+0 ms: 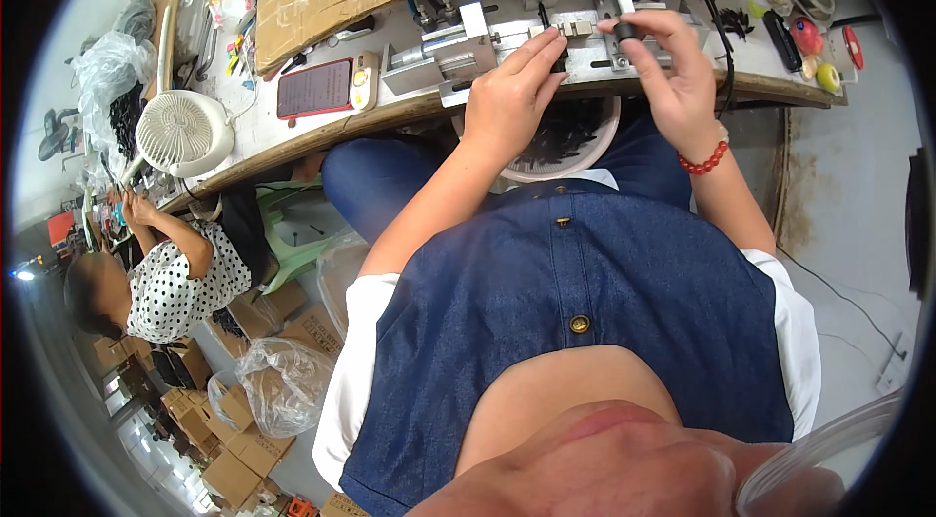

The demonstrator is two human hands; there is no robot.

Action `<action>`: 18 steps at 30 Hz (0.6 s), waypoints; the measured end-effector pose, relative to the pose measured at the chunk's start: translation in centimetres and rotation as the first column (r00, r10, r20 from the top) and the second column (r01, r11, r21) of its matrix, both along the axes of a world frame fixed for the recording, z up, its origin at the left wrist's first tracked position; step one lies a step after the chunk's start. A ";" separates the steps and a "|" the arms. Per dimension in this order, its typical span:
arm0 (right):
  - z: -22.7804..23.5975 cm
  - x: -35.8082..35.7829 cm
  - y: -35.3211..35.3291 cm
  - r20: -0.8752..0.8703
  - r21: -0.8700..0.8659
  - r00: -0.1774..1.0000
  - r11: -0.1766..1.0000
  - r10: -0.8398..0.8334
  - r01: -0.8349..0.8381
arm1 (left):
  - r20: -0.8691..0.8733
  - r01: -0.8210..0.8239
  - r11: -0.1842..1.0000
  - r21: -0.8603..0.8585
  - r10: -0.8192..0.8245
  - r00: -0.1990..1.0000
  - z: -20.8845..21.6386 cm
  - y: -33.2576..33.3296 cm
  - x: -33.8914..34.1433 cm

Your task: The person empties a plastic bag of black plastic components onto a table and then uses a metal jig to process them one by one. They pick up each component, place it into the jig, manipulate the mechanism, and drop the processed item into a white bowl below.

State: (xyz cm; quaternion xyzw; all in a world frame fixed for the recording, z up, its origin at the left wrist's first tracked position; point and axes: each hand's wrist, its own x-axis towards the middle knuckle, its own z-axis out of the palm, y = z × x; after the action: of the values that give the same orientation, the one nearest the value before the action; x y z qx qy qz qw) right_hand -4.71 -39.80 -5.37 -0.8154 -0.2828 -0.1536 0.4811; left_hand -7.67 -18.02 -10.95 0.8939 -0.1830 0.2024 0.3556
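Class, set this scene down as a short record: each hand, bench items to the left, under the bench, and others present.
Left hand: at the metal fixture; grip unclear
Right hand: thumb and fingers around a black cylindrical part
Bench, left: red-edged phone, white fan
Under bench: pale tub of dark pieces
Others: co-worker, dotted top

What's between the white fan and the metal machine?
In the head view, a phone and a small pale gadget lie between the fan and the machine.
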 end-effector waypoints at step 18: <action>-4.6 -0.1 3.6 0.388 -0.577 0.916 0.802 0.102 0.155 | 0.114 -0.266 0.913 0.310 0.242 0.964 9.8 2.1 13.6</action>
State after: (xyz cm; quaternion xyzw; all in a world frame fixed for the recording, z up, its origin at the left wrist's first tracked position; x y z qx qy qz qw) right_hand -4.86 -36.15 -10.00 -0.8797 -0.3972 -0.2271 0.1297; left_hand 5.89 -15.91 -1.17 0.9482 -0.1088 0.2466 0.1683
